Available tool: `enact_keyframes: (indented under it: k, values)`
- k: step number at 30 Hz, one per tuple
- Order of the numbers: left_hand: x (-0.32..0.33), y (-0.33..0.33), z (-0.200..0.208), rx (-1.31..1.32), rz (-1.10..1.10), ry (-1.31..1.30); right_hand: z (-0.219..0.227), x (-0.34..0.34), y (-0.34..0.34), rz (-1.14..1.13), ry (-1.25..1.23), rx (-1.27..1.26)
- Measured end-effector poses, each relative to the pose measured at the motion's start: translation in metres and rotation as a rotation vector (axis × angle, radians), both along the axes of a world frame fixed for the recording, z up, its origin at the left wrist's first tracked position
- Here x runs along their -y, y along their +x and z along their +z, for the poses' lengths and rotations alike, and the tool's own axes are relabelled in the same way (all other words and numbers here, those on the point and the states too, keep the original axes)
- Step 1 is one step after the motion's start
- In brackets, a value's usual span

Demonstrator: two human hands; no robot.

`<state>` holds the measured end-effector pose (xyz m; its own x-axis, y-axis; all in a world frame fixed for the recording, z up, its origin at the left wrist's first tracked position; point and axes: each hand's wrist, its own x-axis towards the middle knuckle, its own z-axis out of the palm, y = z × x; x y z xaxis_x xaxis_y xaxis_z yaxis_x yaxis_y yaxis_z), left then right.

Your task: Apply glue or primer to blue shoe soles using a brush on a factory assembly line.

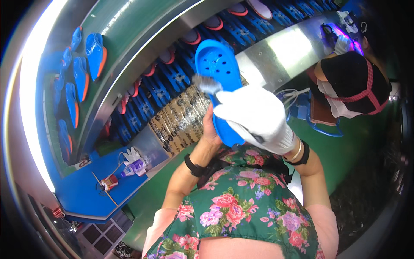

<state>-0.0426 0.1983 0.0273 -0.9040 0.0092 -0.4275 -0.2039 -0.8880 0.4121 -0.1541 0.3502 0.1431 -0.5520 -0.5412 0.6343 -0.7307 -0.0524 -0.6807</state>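
Observation:
Upright in front of me is a bright blue shoe sole (pixel 221 64) with several small dark holes near its toe end. My bare left hand (pixel 210 127) grips it from the left side, its fingers partly hidden behind the sole. Over the sole's middle is my right hand (pixel 254 114), in a white knitted glove, closed around a brush. The brush's grey bristles (pixel 206 83) are at the sole's left edge; whether they touch it I cannot tell. Most of the handle is covered by the glove.
Ahead runs a rack of blue holders (pixel 179 77) bearing pink-edged shoe parts. Blue-and-orange soles (pixel 81 77) lie on a green surface (pixel 125 34) at left. A blue table (pixel 82 194) carries a purple-labelled bottle (pixel 134 167). At right, a co-worker (pixel 351 82) sits near a metal ledge (pixel 280 56).

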Motion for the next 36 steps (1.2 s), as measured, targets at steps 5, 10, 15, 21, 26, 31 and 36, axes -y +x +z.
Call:
enact_keyframes:
  k: [5,10,15,21,26,31,36]
  values:
    - [0.003,-0.002,-0.011,-0.196,0.084,0.338,0.002,-0.008,-0.012,-0.107,0.036,0.046]
    - [-0.007,-0.026,0.016,-0.256,-0.013,-0.071,-0.016,-0.001,0.004,-0.034,0.035,-0.043]
    - [-0.007,-0.035,0.019,-0.190,0.095,-0.046,-0.019,0.002,-0.001,-0.104,-0.128,0.269]
    - [0.000,-0.039,0.010,-0.361,0.013,0.345,-0.052,0.009,0.023,-0.035,-0.069,0.133]
    - [0.005,-0.046,0.021,-0.205,0.177,0.229,-0.052,0.004,0.015,-0.044,-0.197,0.508]
    - [0.014,-0.044,0.007,-0.309,0.023,0.317,-0.049,0.000,0.023,0.036,-0.064,0.013]
    - [0.010,-0.046,0.018,-0.214,0.160,0.343,-0.055,-0.011,0.010,0.059,-0.080,0.150]
